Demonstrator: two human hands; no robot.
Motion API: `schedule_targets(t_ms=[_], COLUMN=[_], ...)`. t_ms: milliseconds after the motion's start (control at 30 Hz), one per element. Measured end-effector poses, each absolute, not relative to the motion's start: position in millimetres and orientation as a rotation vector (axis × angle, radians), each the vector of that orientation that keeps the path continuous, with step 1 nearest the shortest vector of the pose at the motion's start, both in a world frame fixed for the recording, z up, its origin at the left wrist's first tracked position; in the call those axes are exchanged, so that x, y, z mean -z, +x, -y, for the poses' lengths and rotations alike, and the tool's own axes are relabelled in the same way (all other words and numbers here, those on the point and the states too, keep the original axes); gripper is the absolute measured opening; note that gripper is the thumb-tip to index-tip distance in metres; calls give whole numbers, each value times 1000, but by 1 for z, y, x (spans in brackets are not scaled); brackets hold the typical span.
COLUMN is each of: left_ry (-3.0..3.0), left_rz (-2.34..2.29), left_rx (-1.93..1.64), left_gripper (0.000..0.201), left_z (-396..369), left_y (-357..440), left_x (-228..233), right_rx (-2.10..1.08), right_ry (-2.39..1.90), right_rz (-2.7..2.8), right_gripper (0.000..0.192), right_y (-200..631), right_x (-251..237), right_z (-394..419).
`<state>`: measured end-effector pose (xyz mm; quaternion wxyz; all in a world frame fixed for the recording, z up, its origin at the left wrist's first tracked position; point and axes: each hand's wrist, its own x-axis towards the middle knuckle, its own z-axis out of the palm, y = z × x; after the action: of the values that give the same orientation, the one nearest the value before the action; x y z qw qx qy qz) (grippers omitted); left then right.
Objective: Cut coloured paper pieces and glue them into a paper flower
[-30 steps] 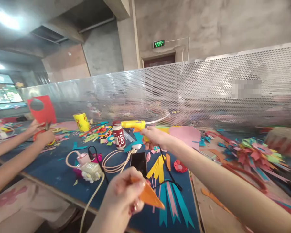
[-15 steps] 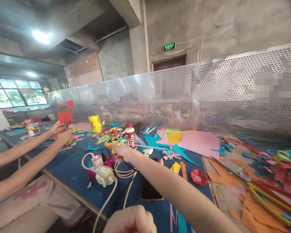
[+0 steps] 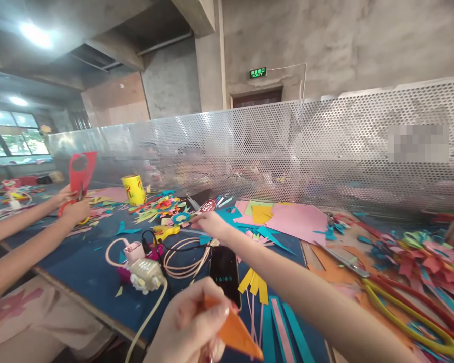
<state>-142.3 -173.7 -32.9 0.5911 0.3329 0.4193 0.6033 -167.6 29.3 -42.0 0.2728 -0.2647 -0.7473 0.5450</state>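
1. Bare concrete walls and a perforated metal screen (image 3: 325, 151) closed off the far edge of the blue-topped desk (image 3: 83, 262), which was littered with paper offcuts.
2. At the near edge, the left hand (image 3: 191, 327) was pinched shut on a folded orange paper cone (image 3: 236, 334), thumb and fingers clamped at its wide end, apparently to keep the fold from springing open.
3. Just beyond it lay a black smartphone (image 3: 224, 269) with its screen lit, beside yellow paper strips (image 3: 254, 283) and looped cream cables (image 3: 181, 254) running to a white power strip (image 3: 147, 272).
4. Further in, the right hand (image 3: 211, 224) stretched across mid-desk, fingers lying over the thin glue stick; whether it gripped anything I cannot tell.
5. A yellow hot-glue gun (image 3: 167, 232) lay on its side just left of that hand, within reach.
6. Behind it, a small red-labelled bottle (image 3: 208, 204) leaned tilted among the scraps, with a yellow can (image 3: 133, 189) upright further left.
7. At the left edge, a co-worker's hands (image 3: 70, 206) held red scissors to a red paper sheet (image 3: 81, 170).
8. Pink and yellow paper sheets (image 3: 287, 219) lay near the far edge.
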Motion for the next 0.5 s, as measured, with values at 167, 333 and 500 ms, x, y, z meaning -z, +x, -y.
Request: schedule_targets(t_ms=[167, 333, 500], left_ry=[876, 1073, 1341], left_rz=[-1030, -1239, -1373], left_rx=[-1485, -1290, -1060], left_gripper=[22, 23, 25], left_z=[145, 111, 80], left_y=[-140, -141, -129], left_x=[35, 35, 33], right_rx=[-1351, -904, -513], right_ry=[-797, -624, -772], right_rz=[1903, 2229, 2420], right_gripper=[30, 22, 15], right_y=[-76, 9, 46], right_x=[11, -4, 5], right_z=[-28, 3, 29])
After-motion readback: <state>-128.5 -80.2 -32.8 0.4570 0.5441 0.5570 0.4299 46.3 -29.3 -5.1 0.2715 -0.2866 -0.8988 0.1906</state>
